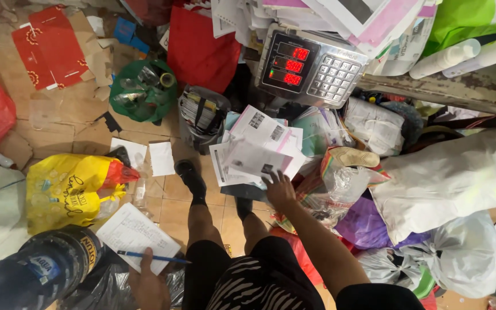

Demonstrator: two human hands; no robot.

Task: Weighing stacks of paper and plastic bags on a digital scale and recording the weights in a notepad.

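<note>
my right hand (279, 189) flat, fingers spread, on loose white printed paper sheets (256, 150) at centre frame | left hand (147, 281) gripping white lined notepad (136, 234) and blue pen (153, 258) | risk: sheets slide off the heap

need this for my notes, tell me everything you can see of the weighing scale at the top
The weighing scale is a metal-bodied electronic unit, seen tilted. Its dark display panel shows three rows of lit red digits, with a small green light at the left; beside it sits a grey keypad of pale square buttons. A heap of loose papers and booklets lies on top of it, covering its platform. It stands above the stack of printed papers that the right hand touches. Neither hand touches the scale.
</note>
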